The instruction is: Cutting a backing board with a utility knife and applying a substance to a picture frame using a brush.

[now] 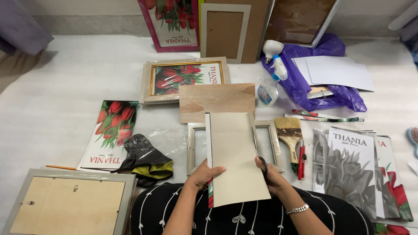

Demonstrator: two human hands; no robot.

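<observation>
Your left hand grips the card; right hand clasps scissors. Steady the card's near edge while cutting straight.

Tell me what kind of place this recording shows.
Probably a picture-framing craft workspace: framed flower print, empty frame, paintbrush, and the right hand running scissors along a card sheet.

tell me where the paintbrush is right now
In the head view the paintbrush lies on the table, right of the small empty frame and just left of the red pliers, below the spray bottle.
</observation>
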